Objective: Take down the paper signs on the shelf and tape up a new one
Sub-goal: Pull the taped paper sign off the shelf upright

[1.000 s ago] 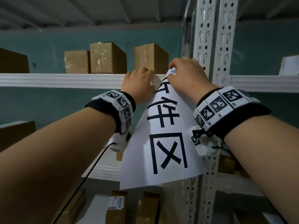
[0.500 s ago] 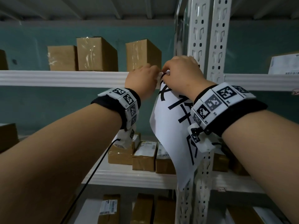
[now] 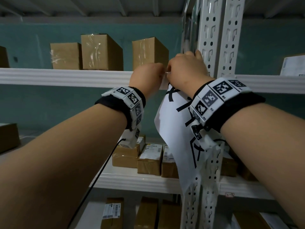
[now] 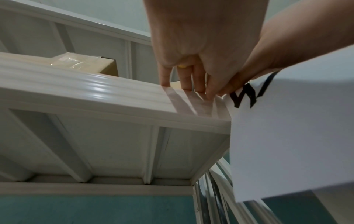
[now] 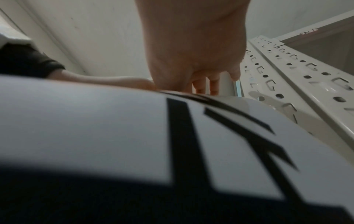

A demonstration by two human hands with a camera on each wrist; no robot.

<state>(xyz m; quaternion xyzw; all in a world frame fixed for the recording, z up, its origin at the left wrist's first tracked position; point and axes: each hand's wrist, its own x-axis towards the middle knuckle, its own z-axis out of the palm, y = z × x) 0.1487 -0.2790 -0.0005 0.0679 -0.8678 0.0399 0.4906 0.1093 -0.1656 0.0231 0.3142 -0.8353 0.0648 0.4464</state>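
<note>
A white paper sign (image 3: 173, 129) with large black characters hangs twisted from the front beam (image 3: 66, 77) of the upper shelf, beside the perforated upright post (image 3: 209, 38). My right hand (image 3: 186, 68) grips the sign's top edge, and in the right wrist view its fingers (image 5: 206, 89) curl over the top of the paper (image 5: 95, 121). My left hand (image 3: 146, 75) is just left of it. In the left wrist view its fingertips (image 4: 191, 88) press on the beam (image 4: 95, 94) over a strip of clear tape (image 4: 193, 104), next to the sign's corner (image 4: 287, 136).
Three cardboard boxes (image 3: 102, 52) stand on the upper shelf behind the beam. Labelled parcels (image 3: 149, 161) sit on the shelf below, with more under it. A black cable (image 3: 105, 166) hangs from my left wrist. The post (image 5: 287, 78) is close on the right.
The sign lay flat facing me; now it is twisted and hangs nearly edge-on from its top. My left hand has moved right, close against the right hand.
</note>
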